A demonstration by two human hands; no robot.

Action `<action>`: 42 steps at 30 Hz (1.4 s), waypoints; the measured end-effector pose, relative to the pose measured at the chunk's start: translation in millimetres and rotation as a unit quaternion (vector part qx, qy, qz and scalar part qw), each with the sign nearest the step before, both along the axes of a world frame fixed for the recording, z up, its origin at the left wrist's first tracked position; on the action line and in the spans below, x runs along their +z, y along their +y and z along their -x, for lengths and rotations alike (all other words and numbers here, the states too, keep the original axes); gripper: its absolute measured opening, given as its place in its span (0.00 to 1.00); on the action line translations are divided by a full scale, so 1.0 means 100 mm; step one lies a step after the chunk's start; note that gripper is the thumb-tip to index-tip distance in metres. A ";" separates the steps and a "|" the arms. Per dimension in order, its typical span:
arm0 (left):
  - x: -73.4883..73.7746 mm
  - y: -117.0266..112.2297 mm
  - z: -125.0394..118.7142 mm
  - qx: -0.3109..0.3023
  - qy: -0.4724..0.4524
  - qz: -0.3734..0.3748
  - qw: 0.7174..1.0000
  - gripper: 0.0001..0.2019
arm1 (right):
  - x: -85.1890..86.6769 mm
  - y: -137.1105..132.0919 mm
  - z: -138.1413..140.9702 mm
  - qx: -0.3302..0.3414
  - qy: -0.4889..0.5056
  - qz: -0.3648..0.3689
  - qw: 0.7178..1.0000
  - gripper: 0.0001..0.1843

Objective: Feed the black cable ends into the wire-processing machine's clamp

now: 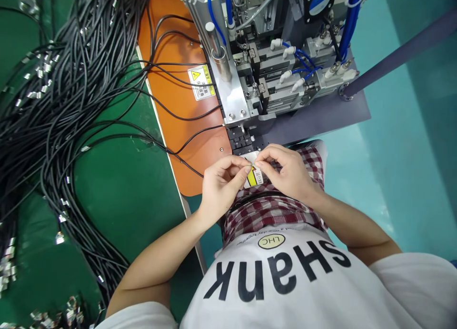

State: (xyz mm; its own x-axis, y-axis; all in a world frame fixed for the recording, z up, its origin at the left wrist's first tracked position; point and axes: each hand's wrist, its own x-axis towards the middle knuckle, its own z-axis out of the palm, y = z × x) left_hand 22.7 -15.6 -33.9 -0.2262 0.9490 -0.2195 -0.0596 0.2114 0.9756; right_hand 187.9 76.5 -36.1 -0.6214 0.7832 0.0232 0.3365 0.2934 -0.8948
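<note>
My left hand (225, 179) is closed in a pinch, and a black cable (191, 166) runs across the orange plate into it. Facing it, my right hand (285, 169) pinches with thumb and forefinger at the cable's thin end (253, 165). The fingertips of both hands nearly meet there, so most of that end is hidden. Directly beneath lies a white label with a yellow arrow (253, 177), at the near end of the black machine track (241, 141).
A machine with metal cylinders (285, 95) and blue air tubes (348, 29) stands ahead. More cables cross the orange plate (200, 143) into its side. A large bundle of black cables (60, 119) with metal connectors covers the green table (107, 186) at left. A grey bar (400, 53) slants at right.
</note>
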 end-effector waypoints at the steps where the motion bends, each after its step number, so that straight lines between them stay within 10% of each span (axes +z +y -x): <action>1: -0.02 0.00 0.00 0.001 0.035 -0.025 0.999 0.05 | -0.02 0.01 0.00 0.003 0.006 0.017 1.000 0.05; 9: -0.02 0.14 0.14 -0.120 0.229 -0.157 0.953 0.05 | -0.09 0.12 -0.05 0.036 0.037 0.166 0.985 0.07; 18: -0.18 0.50 0.36 -0.045 0.410 -0.153 0.898 0.05 | -0.48 0.63 0.18 -0.037 0.066 0.192 0.978 0.09; 42: -0.45 0.51 0.39 -0.050 0.446 -0.145 0.882 0.12 | -0.55 0.68 0.21 -0.042 0.049 0.168 0.984 0.08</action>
